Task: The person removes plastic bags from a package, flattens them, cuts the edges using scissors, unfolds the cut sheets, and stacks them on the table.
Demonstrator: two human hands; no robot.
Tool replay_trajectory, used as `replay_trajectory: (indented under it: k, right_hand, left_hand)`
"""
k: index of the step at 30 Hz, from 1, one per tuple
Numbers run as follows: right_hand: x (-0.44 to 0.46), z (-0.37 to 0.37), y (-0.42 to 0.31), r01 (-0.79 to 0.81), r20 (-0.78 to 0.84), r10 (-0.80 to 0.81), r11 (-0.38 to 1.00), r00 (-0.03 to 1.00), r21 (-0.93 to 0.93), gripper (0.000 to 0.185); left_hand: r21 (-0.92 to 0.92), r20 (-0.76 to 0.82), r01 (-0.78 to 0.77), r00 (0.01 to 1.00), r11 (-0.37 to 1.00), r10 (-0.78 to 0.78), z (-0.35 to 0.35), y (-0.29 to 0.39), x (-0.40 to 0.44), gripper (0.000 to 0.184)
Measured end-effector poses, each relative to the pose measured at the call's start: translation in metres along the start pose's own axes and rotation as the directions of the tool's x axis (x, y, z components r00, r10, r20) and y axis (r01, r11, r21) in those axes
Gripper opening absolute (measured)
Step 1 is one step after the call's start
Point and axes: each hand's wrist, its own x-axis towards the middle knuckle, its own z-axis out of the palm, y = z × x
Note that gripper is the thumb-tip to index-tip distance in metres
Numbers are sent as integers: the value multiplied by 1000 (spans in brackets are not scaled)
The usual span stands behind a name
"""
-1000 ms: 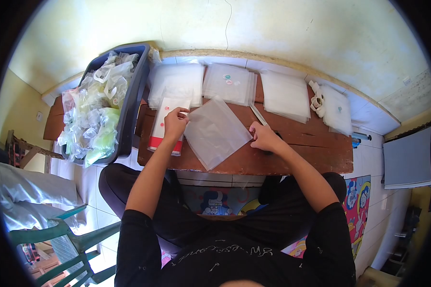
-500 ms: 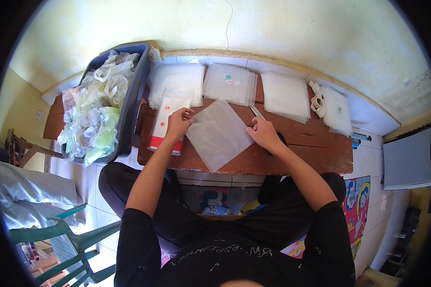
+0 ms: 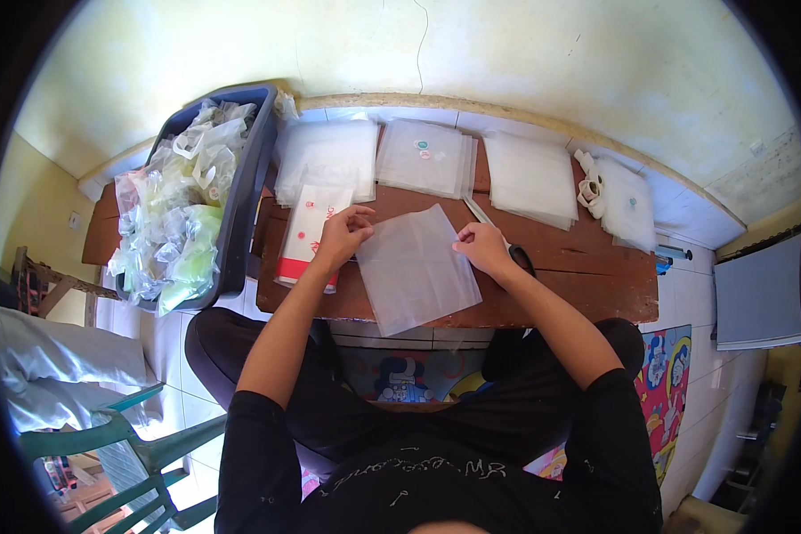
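Observation:
A single clear plastic bag (image 3: 416, 276) is spread between my hands, tilted over the table's front edge. My left hand (image 3: 347, 236) is closed at its upper left edge, fingertips on the film. On the right edge, my right hand (image 3: 485, 249) pinches the bag between thumb and fingers. Beside and partly beneath the right hand lies a pair of scissors (image 3: 477, 211), blades pointing away, its dark handle showing past the wrist. A white and red packet (image 3: 307, 233) lies under and left of my left hand.
Along the back of the wooden table (image 3: 587, 280) lie stacks of clear bags (image 3: 329, 156), some with round stickers (image 3: 422, 145). Rolls of tape or labels (image 3: 589, 191) sit at the right. A dark bin (image 3: 262, 142) full of bagged items stands left, near a green chair (image 3: 151, 449).
The bag has turned and shifted slightly right and toward me, its upper corner now near my right hand. My left hand has moved a little right; the right fingers have closed more on the edge.

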Motion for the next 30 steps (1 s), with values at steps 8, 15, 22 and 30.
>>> replay_trajectory:
  k: [8, 15, 22, 30]
  right_hand:
    - [6, -12, 11, -93, 18, 93, 996, 996, 4, 21]
    - [1, -6, 4, -86, -18, 86, 996, 996, 24, 29]
    - [2, -5, -2, -2, -100, 8, 998, 995, 55, 34]
    - [-22, 17, -24, 488, -153, -532, 836, 833, -249, 42]
  left_hand:
    - [181, -114, 37, 993, 983, -17, -3, -7, 3, 34]
    - [128, -153, 0, 988, 992, 19, 2, -3, 2, 31]
    - [127, -206, -34, 977, 991, 59, 4, 6, 2, 29]
    - [225, -228, -23, 971, 974, 75, 4, 1, 3, 28]
